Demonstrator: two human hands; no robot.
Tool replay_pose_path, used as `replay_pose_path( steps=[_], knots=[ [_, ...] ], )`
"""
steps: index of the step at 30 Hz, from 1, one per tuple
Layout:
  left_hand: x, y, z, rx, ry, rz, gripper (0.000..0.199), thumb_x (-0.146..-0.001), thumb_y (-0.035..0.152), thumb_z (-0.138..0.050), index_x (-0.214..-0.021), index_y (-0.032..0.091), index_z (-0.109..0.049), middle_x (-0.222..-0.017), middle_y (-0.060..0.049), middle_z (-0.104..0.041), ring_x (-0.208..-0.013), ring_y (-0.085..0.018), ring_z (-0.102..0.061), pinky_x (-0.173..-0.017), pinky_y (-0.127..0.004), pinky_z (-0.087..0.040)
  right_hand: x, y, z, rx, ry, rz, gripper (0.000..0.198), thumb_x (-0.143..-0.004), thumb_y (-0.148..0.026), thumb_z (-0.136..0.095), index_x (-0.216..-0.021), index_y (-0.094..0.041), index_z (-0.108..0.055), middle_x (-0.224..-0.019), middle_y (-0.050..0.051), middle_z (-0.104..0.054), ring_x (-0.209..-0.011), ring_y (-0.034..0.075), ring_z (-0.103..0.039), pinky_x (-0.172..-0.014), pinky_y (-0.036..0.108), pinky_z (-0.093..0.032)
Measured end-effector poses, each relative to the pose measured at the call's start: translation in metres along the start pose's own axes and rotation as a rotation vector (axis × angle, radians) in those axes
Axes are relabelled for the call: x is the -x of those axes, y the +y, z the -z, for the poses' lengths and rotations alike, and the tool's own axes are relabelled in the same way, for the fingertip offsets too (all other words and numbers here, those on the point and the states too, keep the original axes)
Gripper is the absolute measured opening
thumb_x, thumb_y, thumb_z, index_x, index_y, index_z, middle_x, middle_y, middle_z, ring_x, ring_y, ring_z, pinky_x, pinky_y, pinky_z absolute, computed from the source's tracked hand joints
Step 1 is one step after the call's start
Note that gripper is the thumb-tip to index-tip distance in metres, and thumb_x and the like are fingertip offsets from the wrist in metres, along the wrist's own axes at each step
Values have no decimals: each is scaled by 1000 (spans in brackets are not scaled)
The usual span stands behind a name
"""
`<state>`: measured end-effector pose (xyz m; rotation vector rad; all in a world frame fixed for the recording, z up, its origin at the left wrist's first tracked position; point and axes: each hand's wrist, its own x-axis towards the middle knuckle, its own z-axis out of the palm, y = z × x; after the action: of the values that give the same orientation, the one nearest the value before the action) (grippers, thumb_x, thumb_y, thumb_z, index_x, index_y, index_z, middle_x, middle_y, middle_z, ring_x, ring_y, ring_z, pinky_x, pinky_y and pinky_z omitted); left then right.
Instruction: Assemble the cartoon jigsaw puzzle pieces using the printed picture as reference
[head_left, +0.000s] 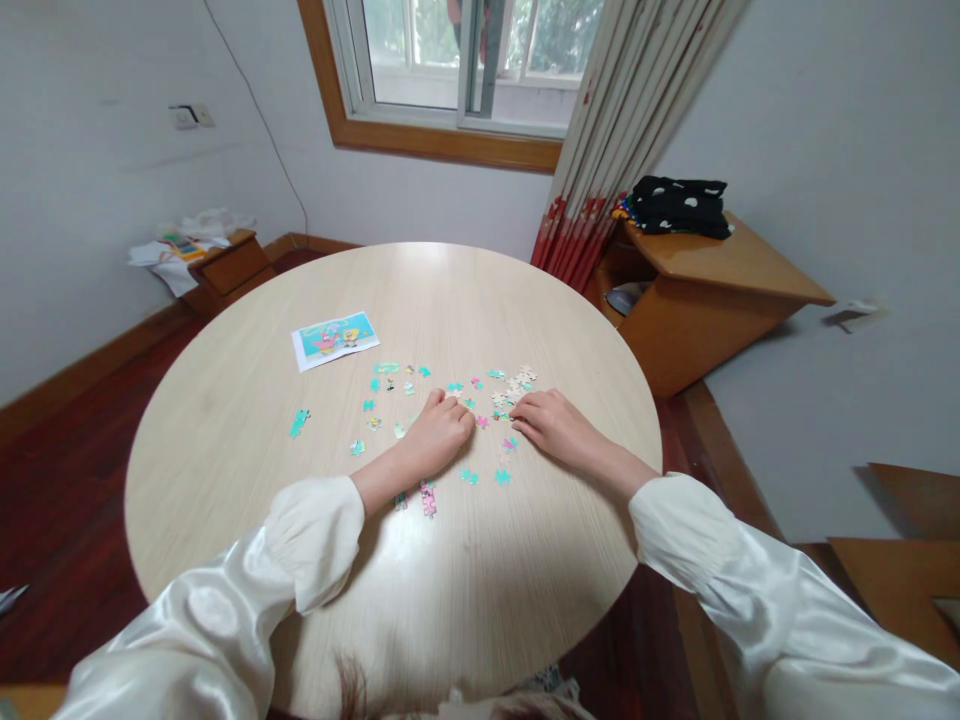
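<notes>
Loose jigsaw puzzle pieces, mostly turquoise with some pink and yellow, lie spread over the middle of the round table (247, 470). My left hand (442, 435) rests among them with its fingers curled in; anything inside the curl is hidden. Bent fingers of my right hand (555, 425) come together at the edge of a small dark and yellow jigsaw piece (500, 416). Between the hands lies a pink piece (482, 422). Beyond the right fingertips is a heap of pale, face-down pieces (519, 382). Two joined strips, one of them pink (428, 498), lie below my left wrist.
A printed cartoon picture (337, 340) lies at the back left of the table. A joined turquoise piece (299, 422) sits apart at the left. Behind are a window (480, 60), a curtain (622, 130) and a wooden cabinet (720, 290) with black cloth on top.
</notes>
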<state>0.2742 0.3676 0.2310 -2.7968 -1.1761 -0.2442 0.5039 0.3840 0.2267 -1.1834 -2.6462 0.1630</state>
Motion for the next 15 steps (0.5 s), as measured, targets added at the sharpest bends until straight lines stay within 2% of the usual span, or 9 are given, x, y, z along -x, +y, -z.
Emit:
replay_pose_path(
  steps=[3,5,7,9,11,15],
  knots=[
    [-11,-14,5,166,16,174,25,-91,14,-44,-79,12,-67,-78,-10,-69,-75,-20,-58,-84,-40,-34,-6,2,4,-55,55,-31,21,-93,-22,-49,-88,-17,-69,-88,9,-70,-87,21,-61,-79,34,-38],
    [-24,-30,8,365,47,318,25,-89,17,-45,-82,13,-69,-78,-8,-71,-73,-19,-59,-83,-39,-37,-21,7,9,-173,99,-113,21,-91,-22,-50,-87,-18,-70,-86,8,-71,-82,19,-62,-77,33,-41],
    [-40,-51,9,607,45,502,22,-82,14,-49,-82,11,-71,-75,-8,-70,-69,-18,-60,-74,-32,-42,-44,16,13,-330,129,-239,18,-87,-23,-54,-90,-18,-70,-84,7,-72,-74,18,-62,-71,31,-44],
    [-56,-72,8,652,28,548,21,-79,12,-51,-79,9,-71,-72,-8,-70,-64,-16,-60,-64,-27,-43,-72,28,13,-449,102,-309,17,-83,-24,-58,-91,-15,-71,-76,7,-71,-67,17,-61,-63,29,-45],
    [-69,-91,5,669,23,566,21,-77,12,-51,-79,8,-72,-68,-7,-69,-60,-14,-59,-59,-25,-43,-100,39,9,-503,77,-344,14,-79,-20,-61,-84,-14,-72,-75,8,-71,-67,16,-61,-61,27,-45],
    [-83,-108,-3,664,17,548,18,-75,10,-55,-78,9,-73,-70,-7,-71,-61,-14,-60,-61,-24,-44,-139,51,-2,-537,-10,-327,16,-74,-14,-63,-87,-13,-71,-74,7,-70,-66,15,-61,-60,25,-46]
  ],
)
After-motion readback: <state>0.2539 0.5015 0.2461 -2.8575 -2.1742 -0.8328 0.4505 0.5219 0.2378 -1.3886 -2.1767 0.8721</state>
